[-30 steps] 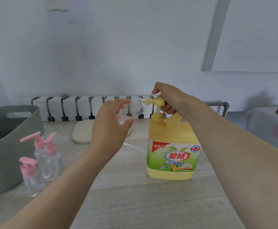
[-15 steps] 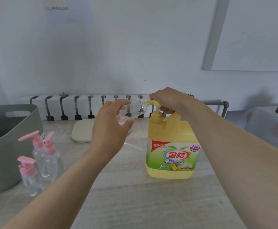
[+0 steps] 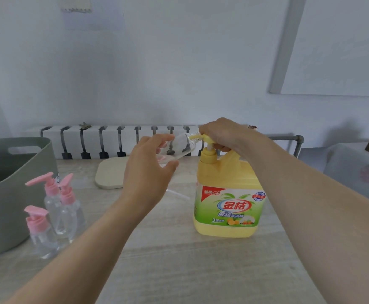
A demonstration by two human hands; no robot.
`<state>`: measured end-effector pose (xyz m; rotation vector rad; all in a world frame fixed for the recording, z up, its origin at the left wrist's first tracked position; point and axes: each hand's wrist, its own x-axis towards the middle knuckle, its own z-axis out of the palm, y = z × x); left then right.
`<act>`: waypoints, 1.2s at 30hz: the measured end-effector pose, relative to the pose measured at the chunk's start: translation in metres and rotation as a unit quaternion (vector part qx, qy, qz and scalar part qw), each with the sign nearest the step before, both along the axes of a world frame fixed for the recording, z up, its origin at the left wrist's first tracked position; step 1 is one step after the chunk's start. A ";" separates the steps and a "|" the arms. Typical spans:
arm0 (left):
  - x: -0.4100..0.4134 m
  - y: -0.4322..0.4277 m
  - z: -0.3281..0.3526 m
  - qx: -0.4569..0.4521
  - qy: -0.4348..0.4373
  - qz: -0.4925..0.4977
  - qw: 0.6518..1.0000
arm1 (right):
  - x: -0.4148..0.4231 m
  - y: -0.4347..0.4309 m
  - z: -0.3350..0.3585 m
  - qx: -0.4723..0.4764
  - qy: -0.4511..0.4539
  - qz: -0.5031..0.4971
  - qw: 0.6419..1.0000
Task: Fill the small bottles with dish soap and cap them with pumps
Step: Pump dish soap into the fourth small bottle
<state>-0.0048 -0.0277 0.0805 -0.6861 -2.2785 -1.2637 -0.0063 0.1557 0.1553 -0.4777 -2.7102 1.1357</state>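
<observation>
A big yellow dish soap jug (image 3: 227, 194) with a green label stands on the table right of centre. My right hand (image 3: 221, 133) lies over its yellow pump head (image 3: 203, 137) and presses on it. My left hand (image 3: 148, 170) holds a small clear bottle (image 3: 179, 147) tilted, its open neck at the pump's spout. The bottle has no pump on it. Three small clear bottles with pink pumps (image 3: 54, 207) stand at the left. A thin clear tube (image 3: 177, 194) lies on the table behind my left hand.
A grey-green tub (image 3: 14, 172) with a handle slot stands at the far left, next to the capped bottles. A flat cream board (image 3: 111, 174) lies at the back of the table. A white radiator (image 3: 117, 139) runs along the wall behind.
My right hand has pushed the pump head down from its raised position. The left hand keeps the small bottle at the spout.
</observation>
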 end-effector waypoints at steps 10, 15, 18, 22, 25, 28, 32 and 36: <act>-0.001 -0.004 0.004 0.009 0.001 -0.004 1.000 | 0.016 -0.005 0.010 -0.115 0.023 0.017 0.993; 0.000 -0.001 0.002 0.021 -0.006 -0.009 1.000 | 0.012 -0.004 0.007 -0.068 0.018 0.010 0.997; -0.001 0.000 0.002 0.018 -0.004 -0.008 1.000 | 0.009 -0.002 0.005 -0.041 0.015 0.009 0.999; -0.001 0.000 0.001 0.012 -0.004 -0.006 1.000 | 0.006 -0.002 0.003 -0.015 0.007 0.011 1.000; -0.002 0.000 -0.001 0.012 -0.006 -0.005 1.000 | 0.003 -0.004 0.002 0.007 -0.006 0.000 1.000; -0.002 0.001 -0.002 0.007 -0.006 -0.003 1.000 | 0.000 -0.004 0.001 0.023 -0.012 -0.010 1.000; -0.002 0.001 -0.003 0.006 -0.009 -0.004 1.000 | -0.002 -0.004 0.001 0.036 -0.014 -0.022 0.999; 0.000 0.001 -0.003 0.007 -0.013 -0.003 1.000 | 0.000 -0.003 0.000 0.039 -0.025 -0.009 0.999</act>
